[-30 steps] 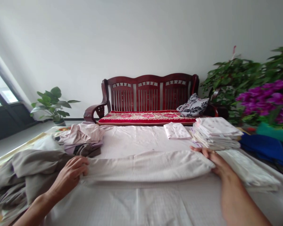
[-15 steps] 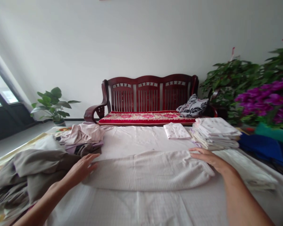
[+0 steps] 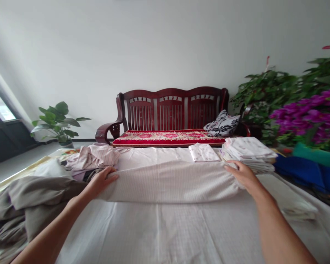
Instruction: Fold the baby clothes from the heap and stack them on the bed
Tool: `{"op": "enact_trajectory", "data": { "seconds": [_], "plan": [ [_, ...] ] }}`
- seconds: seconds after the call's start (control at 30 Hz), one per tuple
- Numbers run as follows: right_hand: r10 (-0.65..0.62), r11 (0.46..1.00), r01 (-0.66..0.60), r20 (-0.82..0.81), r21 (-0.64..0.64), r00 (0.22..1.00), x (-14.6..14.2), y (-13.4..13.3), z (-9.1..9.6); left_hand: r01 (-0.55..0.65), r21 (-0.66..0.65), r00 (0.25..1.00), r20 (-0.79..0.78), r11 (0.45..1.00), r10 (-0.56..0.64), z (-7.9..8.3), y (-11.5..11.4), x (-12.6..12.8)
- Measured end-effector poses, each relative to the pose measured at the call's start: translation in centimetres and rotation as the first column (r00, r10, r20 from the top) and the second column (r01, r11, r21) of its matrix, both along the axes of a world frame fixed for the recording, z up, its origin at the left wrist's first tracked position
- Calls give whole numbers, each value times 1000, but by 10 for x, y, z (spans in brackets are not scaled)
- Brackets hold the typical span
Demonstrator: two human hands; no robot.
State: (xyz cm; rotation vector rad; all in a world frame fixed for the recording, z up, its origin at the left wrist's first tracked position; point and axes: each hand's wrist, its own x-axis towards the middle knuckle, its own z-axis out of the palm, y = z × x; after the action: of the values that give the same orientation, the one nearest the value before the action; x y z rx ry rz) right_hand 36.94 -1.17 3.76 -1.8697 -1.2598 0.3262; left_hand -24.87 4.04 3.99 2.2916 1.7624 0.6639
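Observation:
A pale, finely striped garment [image 3: 167,183], folded into a long band, is stretched between my two hands above the white sheet [image 3: 159,234]. My left hand [image 3: 101,181] grips its upper left corner, thumb and fingers closed on the cloth. At the other end, my right hand [image 3: 243,174] pinches the upper right corner. The far edge of the garment looks raised, while its lower edge sags toward the sheet. Whether that lower edge touches the sheet, I cannot tell.
Crumpled grey cloth [image 3: 44,198] and a striped pink garment [image 3: 90,157] lie at left. Folded white cloths [image 3: 250,154] are stacked at right, beside a small folded patterned cloth [image 3: 203,152]. Behind stands a wooden sofa [image 3: 170,110]; purple flowers [image 3: 313,113] are at far right.
My hands have closed on the ends of the garment, where they were open beside it before. Its far edge has been lifted and pulled taut, and the whole band sits farther away.

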Motion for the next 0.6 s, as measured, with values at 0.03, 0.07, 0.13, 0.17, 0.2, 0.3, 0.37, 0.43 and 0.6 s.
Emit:
{"op": "enact_trajectory", "data": {
  "seconds": [0.03, 0.07, 0.13, 0.17, 0.2, 0.3, 0.37, 0.43, 0.6],
  "plan": [
    [-43, 999, 45, 57, -23, 997, 3, 2, -2, -34, -7, 999, -29, 999, 33, 0, 5, 5],
    [-76, 995, 83, 118, -59, 990, 5, 4, -5, -66, -1, 995, -70, 998, 66, -1, 9, 10],
    [-108, 981, 143, 241, -132, 965, 5, 6, -10, -92, 58, 982, -160, 994, 100, -7, 12, 23],
    [-114, 976, 164, 307, -144, 945, 3, 6, -12, -75, 102, 977, -190, 992, 94, -10, 11, 30],
    [-118, 974, 180, 375, -134, 919, -1, 6, -14, -39, 145, 977, -203, 989, 69, -14, 9, 37],
    [-95, 991, 130, 567, -22, 818, -24, 4, -17, 99, 212, 983, -169, 972, -64, -25, -2, 58],
    [-5, 1000, -11, 650, 21, 760, -45, 3, -20, 175, 214, 978, -150, 961, -145, -32, -11, 70],
    [113, 988, -154, 700, -5, 705, -65, 3, -28, 232, 203, 963, -185, 951, -196, -40, -19, 77],
    [269, 963, -180, 742, -201, 614, -86, 2, -56, 234, 161, 932, -317, 959, -174, -61, -25, 73]
  ]
}}
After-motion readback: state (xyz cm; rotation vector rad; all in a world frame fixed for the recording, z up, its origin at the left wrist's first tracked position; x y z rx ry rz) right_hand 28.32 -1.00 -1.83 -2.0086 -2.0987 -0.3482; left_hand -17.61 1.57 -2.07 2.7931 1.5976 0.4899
